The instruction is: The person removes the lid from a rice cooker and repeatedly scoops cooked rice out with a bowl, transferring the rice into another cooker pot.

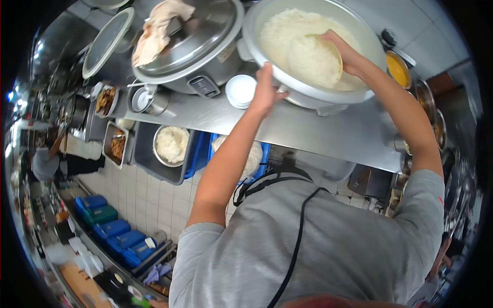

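Note:
At the upper right stands a large pale rice pot (371, 56), full of white rice (285, 25). My right hand (343, 51) is inside it, closed on the edge of a bowl (339, 66) with a yellowish rim, tilted and heaped with rice. My left hand (264, 93) grips the pot's near left rim, thumb lower and fingers pointing up. Beside that hand sits a stack of small white dishes (240, 90). Left of the pot is a steel-lidded rice cooker (205, 74) with a cloth (159, 28) draped over its lid.
A steel counter (328, 136) runs along my front. Under it are a grey tub (145, 154) with a bowl of rice and a blue crate (265, 154). Steel pans (425, 95) line the right. Blue containers (110, 228) and another person (46, 163) are at left.

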The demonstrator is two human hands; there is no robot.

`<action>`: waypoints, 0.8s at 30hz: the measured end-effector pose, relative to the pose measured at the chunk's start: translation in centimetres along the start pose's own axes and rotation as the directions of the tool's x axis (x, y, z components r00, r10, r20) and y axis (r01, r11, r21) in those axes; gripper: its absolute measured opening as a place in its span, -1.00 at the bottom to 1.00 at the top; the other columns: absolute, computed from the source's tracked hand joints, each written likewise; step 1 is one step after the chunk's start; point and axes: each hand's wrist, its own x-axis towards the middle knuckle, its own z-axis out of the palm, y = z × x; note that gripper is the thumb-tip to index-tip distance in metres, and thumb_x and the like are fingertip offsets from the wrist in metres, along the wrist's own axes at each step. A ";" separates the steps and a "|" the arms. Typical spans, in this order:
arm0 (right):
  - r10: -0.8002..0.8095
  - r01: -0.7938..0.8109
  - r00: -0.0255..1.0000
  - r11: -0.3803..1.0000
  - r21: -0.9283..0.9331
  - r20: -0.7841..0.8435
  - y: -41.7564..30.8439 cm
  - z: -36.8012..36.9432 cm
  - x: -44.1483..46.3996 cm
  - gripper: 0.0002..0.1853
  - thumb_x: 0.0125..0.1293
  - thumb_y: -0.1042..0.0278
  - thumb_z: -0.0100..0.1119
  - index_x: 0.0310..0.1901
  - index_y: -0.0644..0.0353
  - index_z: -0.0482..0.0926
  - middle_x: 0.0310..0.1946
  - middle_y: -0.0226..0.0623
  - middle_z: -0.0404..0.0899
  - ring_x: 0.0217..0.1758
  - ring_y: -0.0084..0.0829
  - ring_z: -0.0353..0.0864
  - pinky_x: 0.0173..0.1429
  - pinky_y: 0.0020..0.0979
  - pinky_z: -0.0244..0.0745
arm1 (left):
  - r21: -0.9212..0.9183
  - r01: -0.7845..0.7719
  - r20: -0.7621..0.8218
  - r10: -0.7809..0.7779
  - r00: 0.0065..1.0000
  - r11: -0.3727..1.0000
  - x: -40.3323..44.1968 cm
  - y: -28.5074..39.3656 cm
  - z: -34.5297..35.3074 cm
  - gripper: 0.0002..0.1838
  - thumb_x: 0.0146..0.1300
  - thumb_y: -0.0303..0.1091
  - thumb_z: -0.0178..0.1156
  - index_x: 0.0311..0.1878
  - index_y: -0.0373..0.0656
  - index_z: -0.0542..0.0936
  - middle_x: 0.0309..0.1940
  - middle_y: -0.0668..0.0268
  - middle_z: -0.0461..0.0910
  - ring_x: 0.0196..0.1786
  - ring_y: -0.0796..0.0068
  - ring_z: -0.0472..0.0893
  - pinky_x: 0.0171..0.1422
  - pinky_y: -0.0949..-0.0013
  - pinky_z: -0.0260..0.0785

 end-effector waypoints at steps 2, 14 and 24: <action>-0.009 0.010 0.998 1.000 0.023 -0.055 -0.3 -2.1 -0.5 -0.29 0.41 -0.22 0.09 0.36 0.20 0.52 0.27 -0.16 0.61 0.30 -0.32 0.61 0.43 -0.29 0.45 | -0.007 0.014 0.022 -0.014 1.000 1.000 0.2 0.0 0.1 0.00 0.59 0.47 -0.19 0.70 -0.20 -0.05 0.70 0.00 0.05 0.69 -0.24 0.17 0.55 -0.38 0.31; -0.055 0.427 0.874 0.560 0.710 -0.483 -0.1 -4.5 -5.0 -0.27 0.39 -0.15 -0.03 0.48 0.10 0.44 0.49 -0.20 0.47 0.52 -0.12 0.47 0.57 0.00 0.38 | -0.047 -0.012 0.010 0.012 1.000 0.999 -0.4 0.7 1.0 -0.07 0.62 0.39 -0.17 0.62 -0.25 -0.07 0.70 -0.07 -0.05 0.68 -0.40 0.10 0.53 -0.53 0.24; 0.037 0.478 0.844 0.401 0.782 -0.535 -0.8 -2.6 -6.9 -0.37 0.46 -0.11 -0.07 0.45 -0.03 0.48 0.47 -0.25 0.47 0.50 -0.11 0.47 0.47 0.03 0.44 | -0.043 -0.020 0.023 0.021 1.000 0.999 -0.9 0.8 1.3 0.04 0.59 0.44 -0.16 0.72 -0.25 -0.16 0.76 -0.03 -0.19 0.69 -0.49 0.01 0.59 -0.49 0.18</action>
